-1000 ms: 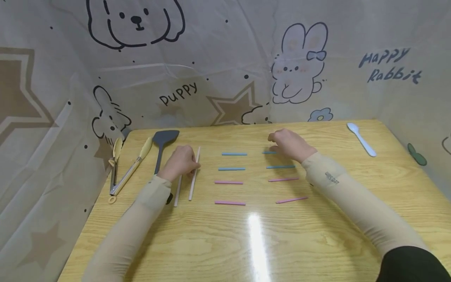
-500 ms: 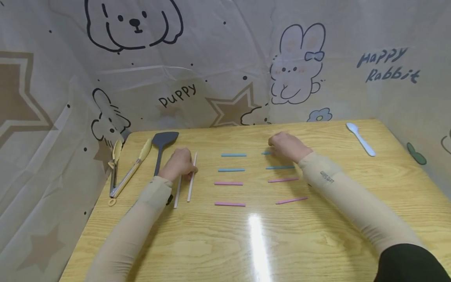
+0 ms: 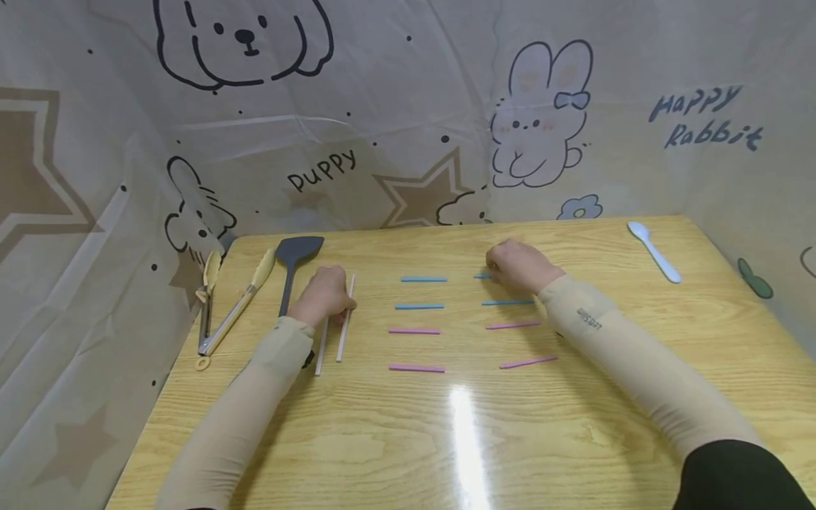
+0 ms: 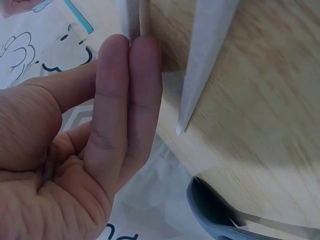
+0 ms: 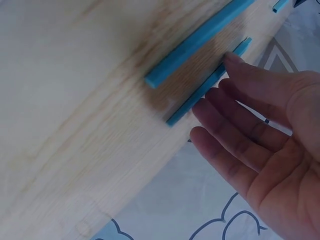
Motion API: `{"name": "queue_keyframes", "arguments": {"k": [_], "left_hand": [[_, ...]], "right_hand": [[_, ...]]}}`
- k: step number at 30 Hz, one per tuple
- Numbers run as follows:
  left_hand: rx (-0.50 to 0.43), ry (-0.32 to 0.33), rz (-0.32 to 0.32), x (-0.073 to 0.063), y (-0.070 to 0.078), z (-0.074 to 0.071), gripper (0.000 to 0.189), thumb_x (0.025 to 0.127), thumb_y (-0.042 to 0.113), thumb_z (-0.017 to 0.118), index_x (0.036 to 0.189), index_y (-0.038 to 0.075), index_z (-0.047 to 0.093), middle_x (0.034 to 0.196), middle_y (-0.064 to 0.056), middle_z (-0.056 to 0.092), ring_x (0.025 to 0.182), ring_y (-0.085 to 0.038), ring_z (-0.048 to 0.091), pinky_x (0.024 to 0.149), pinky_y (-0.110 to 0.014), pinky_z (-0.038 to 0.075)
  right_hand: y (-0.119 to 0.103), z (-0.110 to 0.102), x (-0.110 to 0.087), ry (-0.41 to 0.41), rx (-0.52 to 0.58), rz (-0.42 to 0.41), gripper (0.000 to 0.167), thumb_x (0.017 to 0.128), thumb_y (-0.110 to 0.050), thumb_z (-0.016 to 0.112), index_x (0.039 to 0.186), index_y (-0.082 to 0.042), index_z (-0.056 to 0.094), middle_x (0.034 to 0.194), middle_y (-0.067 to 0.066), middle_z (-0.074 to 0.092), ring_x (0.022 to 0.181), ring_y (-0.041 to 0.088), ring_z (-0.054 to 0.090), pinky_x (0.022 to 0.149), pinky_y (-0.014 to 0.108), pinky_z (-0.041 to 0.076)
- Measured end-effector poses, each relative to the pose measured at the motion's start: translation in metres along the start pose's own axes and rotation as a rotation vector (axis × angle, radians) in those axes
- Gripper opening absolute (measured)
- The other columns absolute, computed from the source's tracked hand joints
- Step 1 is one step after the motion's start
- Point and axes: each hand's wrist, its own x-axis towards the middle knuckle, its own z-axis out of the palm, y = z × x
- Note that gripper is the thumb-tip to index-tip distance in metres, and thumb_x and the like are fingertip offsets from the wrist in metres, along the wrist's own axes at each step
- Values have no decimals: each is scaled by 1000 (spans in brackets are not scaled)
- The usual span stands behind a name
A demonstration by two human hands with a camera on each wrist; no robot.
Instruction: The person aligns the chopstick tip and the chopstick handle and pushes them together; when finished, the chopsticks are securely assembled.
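Observation:
My left hand pinches a white stick near its far part. A second white stick lies just to the left, partly under the hand. In the left wrist view, two straight fingers meet the pinched stick, with the other white stick beside it. My right hand bends over the farthest blue stick of the right column. The right wrist view has the thumb on this blue stick and fingertips along its far side; a nearer blue stick runs alongside.
Between the hands lie two blue sticks and two pink sticks. Below the right hand are another blue stick and two pink sticks. Tongs and a dark spatula lie left; a pale blue spoon lies far right.
The white stick in my left hand has shifted slightly left, closer to its neighbour. My right hand's fingers have drawn together at the blue stick. The other sticks stay in place.

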Motion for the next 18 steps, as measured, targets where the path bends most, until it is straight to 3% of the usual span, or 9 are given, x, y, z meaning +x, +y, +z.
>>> {"name": "queue_keyframes", "arguments": {"k": [18], "left_hand": [[9, -32, -25, -4, -1, -1, 24, 85, 2, 74, 62, -2, 68, 51, -8, 63, 49, -21, 67, 51, -25, 54]], "right_hand": [[0, 3, 0, 32, -7, -22, 3, 88, -4, 73, 88, -5, 70, 88, 6, 68, 86, 26, 63, 79, 41, 53]]}}
